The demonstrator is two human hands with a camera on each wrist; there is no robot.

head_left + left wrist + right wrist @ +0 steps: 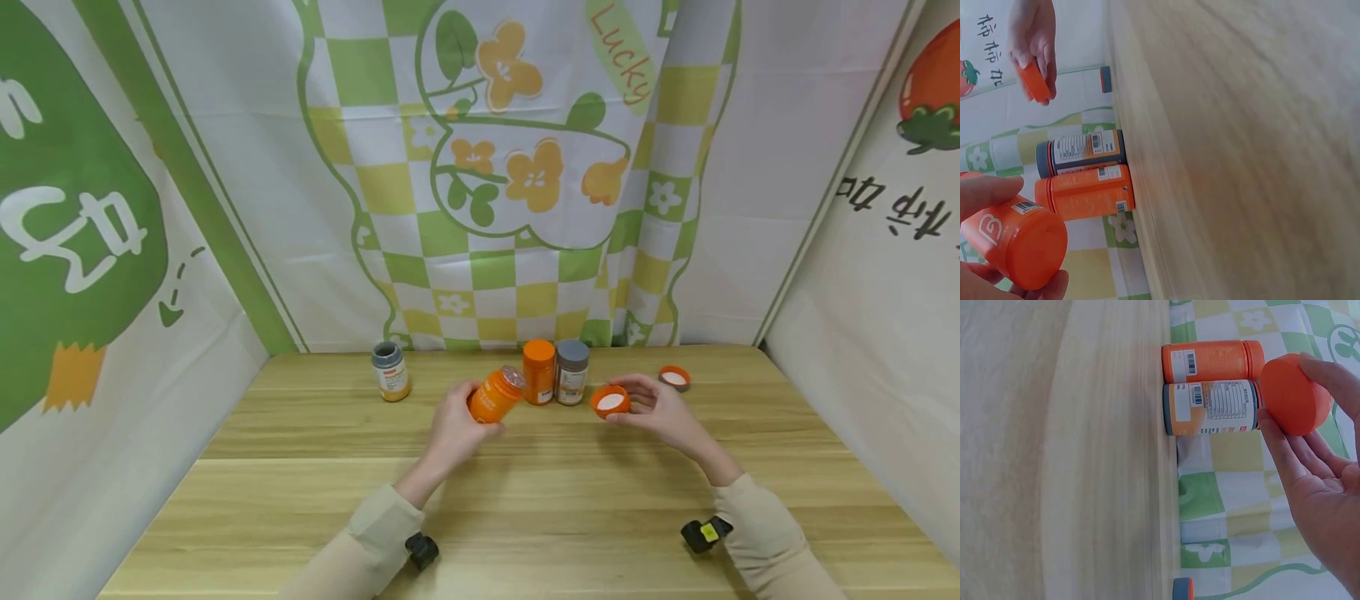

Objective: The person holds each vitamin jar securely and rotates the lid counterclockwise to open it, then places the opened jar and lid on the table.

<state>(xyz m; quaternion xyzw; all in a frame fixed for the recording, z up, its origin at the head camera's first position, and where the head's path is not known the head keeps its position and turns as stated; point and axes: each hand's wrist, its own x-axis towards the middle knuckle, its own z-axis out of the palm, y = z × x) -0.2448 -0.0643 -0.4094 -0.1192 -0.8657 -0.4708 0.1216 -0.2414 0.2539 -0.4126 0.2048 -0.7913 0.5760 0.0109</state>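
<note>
My left hand (456,429) grips an orange bottle (495,398) round its body, lifted off the table and tilted with its uncapped mouth up to the right. In the left wrist view the flat base of this orange bottle (1038,250) faces the camera. With thumb and fingers, my right hand (663,412) holds an orange screw cap (611,402) by its edge, its white inner liner turned toward the head camera. The smooth outer top of the cap (1291,394) shows in the right wrist view, above the table.
Behind the hands stand a closed orange bottle (538,371) and, beside it, a closed grey-capped bottle (572,372). An uncapped grey-necked bottle (391,372) is at the back left. A grey cap (674,378) lies liner-up on the wooden table (562,517). A printed curtain (525,275) hangs behind.
</note>
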